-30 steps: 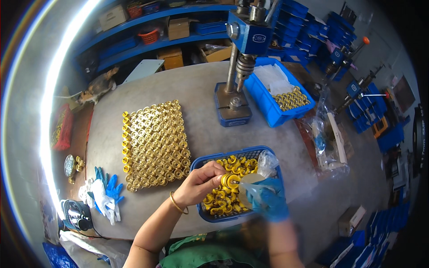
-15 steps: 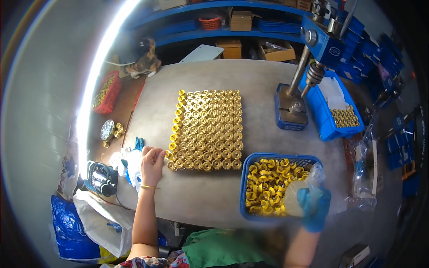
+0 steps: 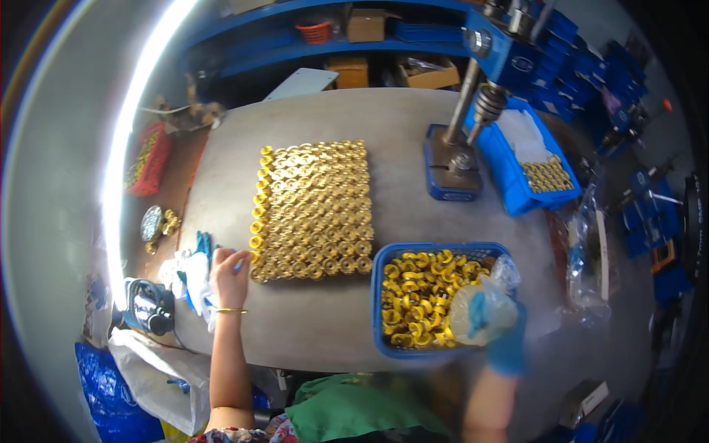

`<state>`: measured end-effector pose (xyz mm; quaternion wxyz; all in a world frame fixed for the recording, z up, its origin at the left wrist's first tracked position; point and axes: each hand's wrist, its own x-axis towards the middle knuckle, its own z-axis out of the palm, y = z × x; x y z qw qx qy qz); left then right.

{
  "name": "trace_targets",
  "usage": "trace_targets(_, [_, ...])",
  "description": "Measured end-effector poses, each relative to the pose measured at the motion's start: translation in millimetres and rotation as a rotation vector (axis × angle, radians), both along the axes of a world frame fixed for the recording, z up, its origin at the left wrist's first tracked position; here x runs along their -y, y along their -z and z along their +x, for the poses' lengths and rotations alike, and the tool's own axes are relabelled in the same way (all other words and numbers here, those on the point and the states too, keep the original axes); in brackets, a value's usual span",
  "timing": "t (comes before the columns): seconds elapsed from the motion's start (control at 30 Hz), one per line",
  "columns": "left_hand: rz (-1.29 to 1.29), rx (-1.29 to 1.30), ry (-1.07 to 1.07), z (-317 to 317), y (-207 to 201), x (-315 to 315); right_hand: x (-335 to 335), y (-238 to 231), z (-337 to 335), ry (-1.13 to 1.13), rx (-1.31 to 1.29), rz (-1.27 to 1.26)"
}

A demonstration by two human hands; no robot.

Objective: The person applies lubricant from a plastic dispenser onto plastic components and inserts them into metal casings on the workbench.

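Rows of brass-coloured round fittings stand close together on the grey table. Yellow rings sit on the fittings of the leftmost column. My bare left hand is at the near end of that column, thumb and fingers pinched together beside a fitting. What lies between the fingertips is too small to make out. In the blue basket lie many loose yellow ring pieces. Over its right side, my blue-gloved right hand is blurred, its fingers at a translucent plastic bag. Their grip is unclear.
A blue drill press stands at the back right, beside a blue bin holding more brass fittings. White cloth and blue gloves lie left of my left hand. A red basket and a cat are at the far left.
The whole view has shifted, so the scene sits further left. My right hand's fingers have moved left over the plastic bag. My left hand stays pinched at the column's near end.
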<state>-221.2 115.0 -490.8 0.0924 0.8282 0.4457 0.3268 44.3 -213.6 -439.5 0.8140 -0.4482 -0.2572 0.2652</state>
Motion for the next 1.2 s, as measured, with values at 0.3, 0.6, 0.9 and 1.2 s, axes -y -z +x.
trace_targets(0.3, [-0.139,0.110,0.658,99.9,-64.2,103.8,2.0,-22.0,3.6,-0.063,0.149,-0.117])
trace_targets(0.6, [-0.063,-0.231,1.079,146.6,-75.0,140.7,-4.1,-37.6,-10.4,-0.020,0.063,-0.224])
trace_targets(0.9, [-0.210,-0.207,1.087,153.8,-80.7,135.4,-8.7,-36.4,-6.4,-0.240,-0.001,-0.268])
trace_targets(1.2, [-0.174,-0.297,1.059,154.2,-82.1,138.8,-13.1,-38.8,-7.6,-0.222,0.130,-0.392])
